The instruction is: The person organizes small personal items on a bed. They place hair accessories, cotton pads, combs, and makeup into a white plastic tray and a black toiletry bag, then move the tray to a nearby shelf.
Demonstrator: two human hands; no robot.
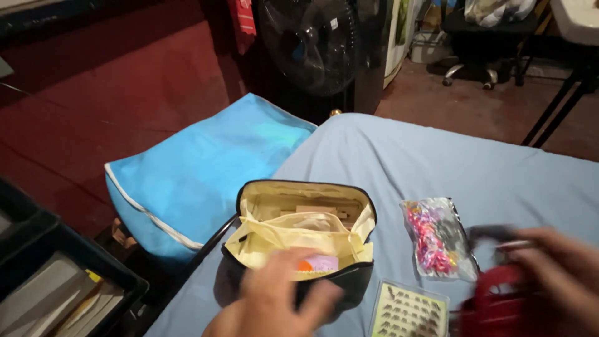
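Observation:
An open black pouch (349, 284) with a cream lining sits on a light blue sheet. Inside it lie wooden pieces (318, 211) and a small pink and orange item (317, 264). My left hand (281, 299) hovers blurred at the pouch's near rim, fingers spread, holding nothing. My right hand (558, 274), also blurred, grips a red object (499, 302) with a dark part above it; what it is cannot be made out. Between the hands lie a clear bag of pink hair bands (433, 240) and a flat clear case of small dark pieces (409, 311).
The light blue sheet (437, 156) covers a bed. A bright blue fabric bag (199, 168) stands on the red floor to the left. A dark crate with papers (56, 293) is at lower left. A black fan (312, 43) and an office chair (480, 43) stand behind.

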